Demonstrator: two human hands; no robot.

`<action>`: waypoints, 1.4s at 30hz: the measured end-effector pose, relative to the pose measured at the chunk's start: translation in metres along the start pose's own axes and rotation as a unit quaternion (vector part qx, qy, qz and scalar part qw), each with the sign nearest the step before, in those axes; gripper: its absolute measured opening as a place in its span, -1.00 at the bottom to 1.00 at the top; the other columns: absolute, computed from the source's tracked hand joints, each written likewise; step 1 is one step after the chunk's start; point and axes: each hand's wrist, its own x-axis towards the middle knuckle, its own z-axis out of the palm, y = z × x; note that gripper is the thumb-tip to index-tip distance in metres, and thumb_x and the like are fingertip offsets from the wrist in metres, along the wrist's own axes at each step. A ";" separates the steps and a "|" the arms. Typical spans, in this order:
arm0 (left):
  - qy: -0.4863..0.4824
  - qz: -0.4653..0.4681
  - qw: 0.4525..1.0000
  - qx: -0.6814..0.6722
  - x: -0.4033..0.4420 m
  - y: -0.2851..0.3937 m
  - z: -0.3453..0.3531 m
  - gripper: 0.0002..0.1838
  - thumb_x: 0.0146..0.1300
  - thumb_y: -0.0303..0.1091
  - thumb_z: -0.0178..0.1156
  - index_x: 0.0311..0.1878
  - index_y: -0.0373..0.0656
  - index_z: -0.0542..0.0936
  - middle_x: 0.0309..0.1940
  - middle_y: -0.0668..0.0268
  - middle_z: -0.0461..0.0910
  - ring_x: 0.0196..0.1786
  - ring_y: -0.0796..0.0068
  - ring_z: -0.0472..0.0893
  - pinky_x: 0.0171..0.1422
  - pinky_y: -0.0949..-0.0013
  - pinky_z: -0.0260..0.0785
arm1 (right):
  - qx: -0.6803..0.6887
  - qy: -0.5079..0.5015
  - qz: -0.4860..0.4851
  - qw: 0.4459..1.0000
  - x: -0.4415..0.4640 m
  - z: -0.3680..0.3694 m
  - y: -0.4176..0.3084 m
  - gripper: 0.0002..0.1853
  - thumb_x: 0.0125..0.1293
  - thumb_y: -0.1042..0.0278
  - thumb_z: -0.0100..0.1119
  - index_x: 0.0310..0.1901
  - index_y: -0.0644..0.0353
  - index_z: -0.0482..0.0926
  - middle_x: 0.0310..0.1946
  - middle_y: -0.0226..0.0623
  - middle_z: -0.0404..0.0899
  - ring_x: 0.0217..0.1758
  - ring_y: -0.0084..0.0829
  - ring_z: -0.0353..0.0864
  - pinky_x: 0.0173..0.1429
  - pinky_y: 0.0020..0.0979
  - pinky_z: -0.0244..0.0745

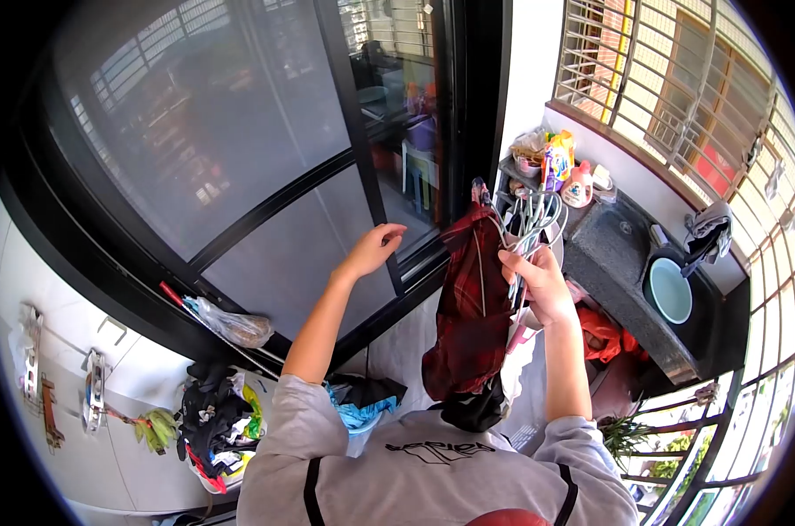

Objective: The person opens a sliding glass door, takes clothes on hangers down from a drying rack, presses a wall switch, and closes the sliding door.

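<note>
My right hand (542, 285) is closed around a bunch of pale clothes hangers (535, 219), their hooks sticking up above the fingers. Beside them hangs a dark red plaid garment (472, 302), with a black cloth (472, 412) below it. How the garment is fixed to the hangers is hidden. My left hand (375, 250) is raised to the left of the garment, apart from it, with fingers loosely bent and nothing visible in them.
Behind is a black-framed sliding door (274, 210). On the right stands a dark stone sink (616, 237) with a light-blue basin (669, 291), near detergent bottles (579, 184) and a barred window (669, 79). A pile of clothes (213, 421) and green bananas (156, 430) are at left.
</note>
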 end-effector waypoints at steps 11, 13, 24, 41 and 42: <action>-0.022 -0.011 0.999 -0.021 0.144 -0.065 0.048 -0.67 0.39 -0.30 0.13 0.14 -0.21 0.59 0.05 0.10 0.62 0.09 0.25 0.62 0.21 0.30 0.42 | -0.043 -0.008 0.047 0.998 0.124 -0.106 0.004 -0.74 0.27 0.17 0.32 -0.18 0.16 0.57 -0.62 -0.56 0.47 -0.65 -0.78 0.30 -0.59 -0.65 0.05; -0.039 -0.012 0.999 0.000 0.184 -0.082 0.051 -0.67 0.39 -0.29 0.13 0.13 -0.22 0.60 0.05 0.09 0.61 0.10 0.23 0.62 0.22 0.29 0.42 | -0.048 0.004 0.064 0.997 0.158 -0.119 0.004 -0.74 0.29 0.18 0.30 -0.14 0.18 0.58 -0.62 -0.56 0.46 -0.65 -0.78 0.30 -0.58 -0.65 0.05; -0.148 0.024 0.969 0.196 0.440 -0.175 0.092 -0.52 0.33 -0.18 0.12 0.23 -0.26 0.52 0.22 0.04 0.52 0.29 0.00 0.47 0.37 0.13 0.32 | -0.076 0.064 0.157 0.983 0.311 -0.206 0.014 -0.40 0.19 0.24 0.43 0.16 0.44 0.44 -0.48 -0.50 0.44 -0.50 -0.67 0.35 -0.35 -0.56 0.26; -0.231 0.089 0.653 0.715 0.721 -0.305 0.166 -0.64 0.41 -0.20 -0.06 0.12 0.09 0.66 0.17 0.38 0.55 0.31 0.32 0.41 0.53 0.06 -0.05 | -0.132 -0.130 0.197 0.963 0.536 -0.281 0.012 -0.67 0.23 0.24 0.43 -0.09 0.20 0.55 -0.45 -0.59 0.43 -0.47 -0.73 0.37 -0.46 -0.60 0.30; -0.231 0.083 0.655 0.715 0.730 -0.306 0.167 -0.64 0.41 -0.20 -0.06 0.12 0.09 0.66 0.17 0.38 0.55 0.31 0.32 0.41 0.53 0.06 -0.05 | -0.134 -0.136 0.198 0.961 0.547 -0.285 0.013 -0.67 0.23 0.24 0.43 -0.09 0.20 0.55 -0.45 -0.59 0.43 -0.47 -0.73 0.37 -0.46 -0.60 0.30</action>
